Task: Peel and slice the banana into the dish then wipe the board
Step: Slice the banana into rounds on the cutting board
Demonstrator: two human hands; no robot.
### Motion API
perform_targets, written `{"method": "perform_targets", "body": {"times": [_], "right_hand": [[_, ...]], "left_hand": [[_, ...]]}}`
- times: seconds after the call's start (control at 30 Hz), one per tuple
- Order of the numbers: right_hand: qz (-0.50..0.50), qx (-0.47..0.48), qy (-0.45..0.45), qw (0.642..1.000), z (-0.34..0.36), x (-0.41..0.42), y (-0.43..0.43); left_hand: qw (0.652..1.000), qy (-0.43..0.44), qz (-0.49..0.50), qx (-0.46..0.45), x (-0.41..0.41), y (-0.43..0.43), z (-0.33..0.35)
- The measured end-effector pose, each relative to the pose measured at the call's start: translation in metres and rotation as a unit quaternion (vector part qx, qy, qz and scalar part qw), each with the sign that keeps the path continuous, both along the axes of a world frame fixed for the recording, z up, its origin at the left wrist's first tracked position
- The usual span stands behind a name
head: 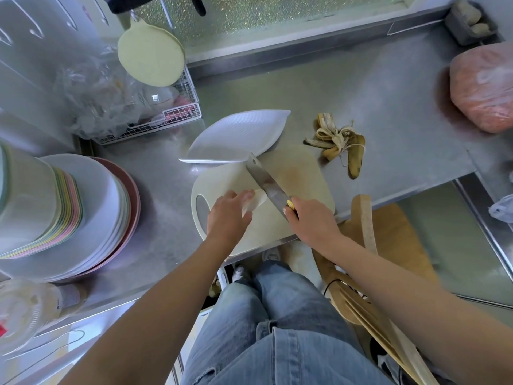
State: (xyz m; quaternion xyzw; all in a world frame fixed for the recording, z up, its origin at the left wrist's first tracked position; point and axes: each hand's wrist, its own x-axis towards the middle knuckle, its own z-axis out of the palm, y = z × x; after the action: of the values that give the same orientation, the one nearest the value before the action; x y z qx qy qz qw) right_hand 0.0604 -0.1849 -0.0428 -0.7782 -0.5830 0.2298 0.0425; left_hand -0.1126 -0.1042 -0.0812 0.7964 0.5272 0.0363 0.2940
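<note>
left grip [227, 215] curled over peeled banana [256, 201] on board [299, 173]. right grip [311, 220] wrapped rd knife [266, 182] handle, blade across banana. dish [236, 134] at board's far edge; peel [338, 143] on worktop [388, 107] nr board.

The left hand [229, 215] covers most of the peeled banana [256, 200], so only its pale end shows beside the knife [266, 182], whose handle is almost wholly buried in the right hand [311, 220]. The stack of plates [91, 218] runs off the left edge and the pink bag [483, 90] off the right, both smeared by blur. What fills the wire basket [180, 113] behind crumpled clear plastic cannot be made out.
</note>
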Motion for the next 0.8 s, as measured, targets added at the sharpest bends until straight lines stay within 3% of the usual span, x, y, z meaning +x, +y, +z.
{"method": "perform_targets", "body": {"times": [0.2, 0.47, 0.8], "right_hand": [[-0.003, -0.025, 0.009, 1.000, -0.012, -0.003, -0.004], [-0.003, 0.040, 0.015, 0.999, 0.003, 0.005, 0.001], [0.011, 0.007, 0.022, 1.000, 0.001, 0.003, 0.000]], "left_hand": [[1.000, 0.005, 0.003, 0.002, 0.000, 0.001, -0.002], [1.000, 0.006, 0.001, 0.003, 0.000, 0.001, -0.002], [1.000, 0.002, 0.009, 0.007, 0.002, -0.001, -0.001]]}}
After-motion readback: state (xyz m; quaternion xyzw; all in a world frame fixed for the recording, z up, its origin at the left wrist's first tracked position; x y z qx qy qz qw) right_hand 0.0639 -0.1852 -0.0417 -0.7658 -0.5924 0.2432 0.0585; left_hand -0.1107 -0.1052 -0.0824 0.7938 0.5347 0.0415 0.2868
